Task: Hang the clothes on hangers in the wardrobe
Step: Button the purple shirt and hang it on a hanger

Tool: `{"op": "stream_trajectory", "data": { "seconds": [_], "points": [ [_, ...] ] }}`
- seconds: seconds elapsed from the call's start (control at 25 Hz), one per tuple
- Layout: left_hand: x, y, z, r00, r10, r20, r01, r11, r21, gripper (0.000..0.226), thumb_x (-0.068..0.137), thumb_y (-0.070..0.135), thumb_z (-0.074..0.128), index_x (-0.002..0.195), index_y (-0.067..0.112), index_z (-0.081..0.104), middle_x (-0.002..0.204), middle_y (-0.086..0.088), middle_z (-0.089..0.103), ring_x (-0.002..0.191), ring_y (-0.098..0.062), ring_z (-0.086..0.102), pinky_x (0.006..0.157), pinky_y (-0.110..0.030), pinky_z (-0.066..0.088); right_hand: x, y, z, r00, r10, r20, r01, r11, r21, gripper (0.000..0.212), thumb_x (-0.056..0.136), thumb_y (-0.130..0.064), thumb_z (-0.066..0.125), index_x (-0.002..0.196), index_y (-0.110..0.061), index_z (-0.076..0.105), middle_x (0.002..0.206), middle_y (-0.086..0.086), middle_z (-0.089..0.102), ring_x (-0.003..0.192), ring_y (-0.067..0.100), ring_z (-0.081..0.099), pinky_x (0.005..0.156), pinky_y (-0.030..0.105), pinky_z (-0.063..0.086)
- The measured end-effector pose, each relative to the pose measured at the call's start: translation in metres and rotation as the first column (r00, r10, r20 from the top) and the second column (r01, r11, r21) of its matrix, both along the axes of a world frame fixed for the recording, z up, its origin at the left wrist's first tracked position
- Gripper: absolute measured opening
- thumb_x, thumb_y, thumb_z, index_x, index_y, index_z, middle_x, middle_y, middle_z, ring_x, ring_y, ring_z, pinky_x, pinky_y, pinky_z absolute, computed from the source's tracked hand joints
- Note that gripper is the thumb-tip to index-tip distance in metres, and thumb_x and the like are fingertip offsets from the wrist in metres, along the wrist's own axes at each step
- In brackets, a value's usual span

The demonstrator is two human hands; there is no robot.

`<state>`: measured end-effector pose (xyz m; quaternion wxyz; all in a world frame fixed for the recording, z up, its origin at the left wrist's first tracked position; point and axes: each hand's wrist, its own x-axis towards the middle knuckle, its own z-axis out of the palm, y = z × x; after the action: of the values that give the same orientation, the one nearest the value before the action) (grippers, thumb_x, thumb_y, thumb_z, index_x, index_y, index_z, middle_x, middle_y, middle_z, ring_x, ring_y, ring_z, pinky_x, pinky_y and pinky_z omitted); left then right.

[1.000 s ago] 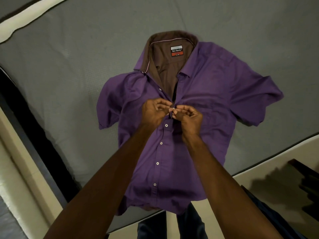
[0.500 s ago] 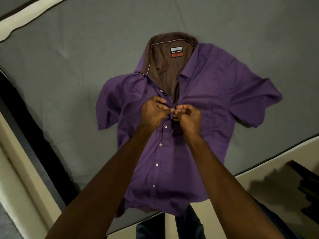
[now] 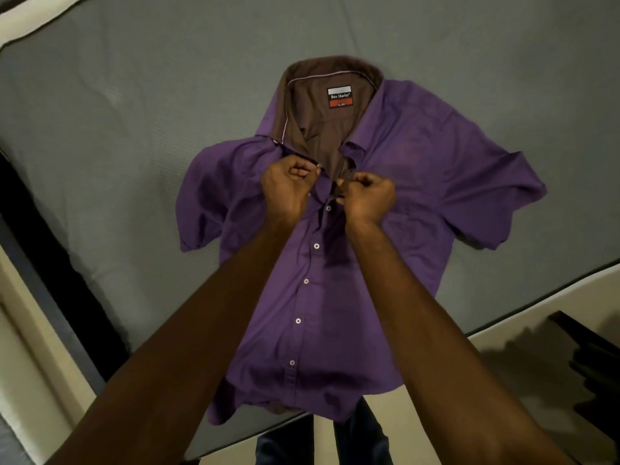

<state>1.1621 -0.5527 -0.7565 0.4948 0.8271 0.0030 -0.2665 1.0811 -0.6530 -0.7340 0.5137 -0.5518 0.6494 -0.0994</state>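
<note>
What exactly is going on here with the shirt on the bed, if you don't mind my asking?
A person is working on a purple shirt spread face up on a grey mattress. The left hand and right hand each pinch one edge of the front opening just below the collar, at a button. The lower buttons look fastened. No hanger is in view.

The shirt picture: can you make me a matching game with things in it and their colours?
Things:
1. shirt
2. inside of the collar
3. mattress cover
4. lower band of the label

Colours:
A. grey
B. red
C. purple
D. brown

Pairs: 1-C, 2-D, 3-A, 4-B
</note>
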Motion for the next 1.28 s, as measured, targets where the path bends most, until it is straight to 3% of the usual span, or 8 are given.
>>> {"op": "stream_trajectory", "data": {
  "seconds": [0.12,0.28,0.52,0.68,0.8,1.0,1.16,1.28],
  "points": [
    [0.002,-0.004,0.002,1.000,-0.004,-0.020,0.003,0.999,-0.036,0.011,0.066,0.025,0.078,0.072,0.023,0.069,0.068,0.000,0.073,0.065,-0.025,0.073,0.067,-0.051,0.062,-0.008,0.000,0.009,0.979,-0.116,0.165,0.090,0.983,0.158,0.018,0.077,0.005,0.081,0.074,-0.009,0.071,0.066,0.004,0.066,0.055,0.017,0.063,0.051,0.032,0.059],
    [0.006,-0.015,0.006,0.998,0.055,-0.043,-0.057,0.997,-0.053,0.020,0.069,0.027,0.088,0.077,0.019,0.071,0.071,0.002,0.075,0.065,-0.024,0.073,0.065,-0.051,0.063,-0.021,-0.003,0.018,0.936,-0.219,0.275,0.124,0.938,0.324,0.021,0.083,0.008,0.077,0.083,-0.008,0.064,0.059,0.000,0.065,0.051,0.015,0.062,0.049,0.029,0.059],
    [0.013,-0.041,0.004,0.983,-0.084,0.163,0.065,0.991,0.121,0.010,0.075,0.028,0.084,0.074,0.021,0.076,0.066,0.013,0.070,0.062,-0.002,0.067,0.066,-0.034,0.059,-0.026,-0.007,0.018,0.938,-0.121,0.324,0.028,0.961,0.276,0.008,0.094,0.000,0.067,0.098,-0.005,0.064,0.070,0.006,0.069,0.054,0.023,0.071,0.044,0.029,0.055],
    [0.008,-0.049,0.005,0.941,-0.241,0.236,0.174,0.946,0.272,0.006,0.078,0.019,0.079,0.079,0.019,0.074,0.077,0.006,0.074,0.074,-0.011,0.068,0.069,-0.031,0.054,-0.028,-0.011,0.012,0.953,-0.086,0.291,0.029,0.980,0.195,0.008,0.092,-0.010,0.074,0.091,-0.003,0.072,0.072,0.010,0.069,0.061,0.025,0.069,0.047,0.030,0.054],
    [0.007,-0.049,0.004,0.927,-0.284,0.246,0.204,0.931,0.304,0.004,0.080,0.015,0.078,0.082,0.015,0.074,0.081,0.001,0.075,0.078,-0.017,0.070,0.073,-0.035,0.056,-0.032,-0.014,0.009,0.979,-0.038,0.202,0.032,0.999,0.032,0.013,0.080,-0.008,0.083,0.074,-0.015,0.074,0.064,0.005,0.069,0.055,0.018,0.065,0.050,0.039,0.052],
    [0.014,-0.040,0.009,0.951,-0.246,0.188,0.199,0.950,0.240,0.006,0.075,0.011,0.076,0.073,0.016,0.078,0.070,0.006,0.075,0.066,-0.009,0.070,0.069,-0.034,0.059,-0.028,-0.015,0.013,0.964,-0.105,0.244,0.095,0.994,0.050,0.024,0.074,0.002,0.085,0.069,-0.014,0.067,0.060,0.005,0.064,0.054,0.020,0.061,0.045,0.026,0.045],
    [0.010,-0.019,0.019,0.970,-0.206,0.132,0.196,0.977,0.085,0.006,0.068,0.011,0.080,0.068,0.016,0.076,0.060,0.007,0.071,0.053,-0.009,0.067,0.058,-0.034,0.060,-0.018,-0.002,0.013,0.948,0.026,0.316,-0.043,0.998,0.046,0.023,0.082,0.000,0.079,0.074,-0.017,0.066,0.065,0.001,0.059,0.061,0.018,0.051,0.053,0.030,0.045],
    [0.009,-0.003,0.029,0.973,-0.216,0.085,0.216,0.976,0.012,0.007,0.070,0.009,0.082,0.075,0.012,0.078,0.063,0.001,0.073,0.057,-0.016,0.071,0.060,-0.035,0.060,-0.010,0.010,0.012,0.924,0.114,0.365,-0.130,0.991,0.020,0.020,0.085,-0.001,0.075,0.077,-0.015,0.064,0.069,0.006,0.058,0.062,0.018,0.050,0.054,0.029,0.043]
  ]
}}
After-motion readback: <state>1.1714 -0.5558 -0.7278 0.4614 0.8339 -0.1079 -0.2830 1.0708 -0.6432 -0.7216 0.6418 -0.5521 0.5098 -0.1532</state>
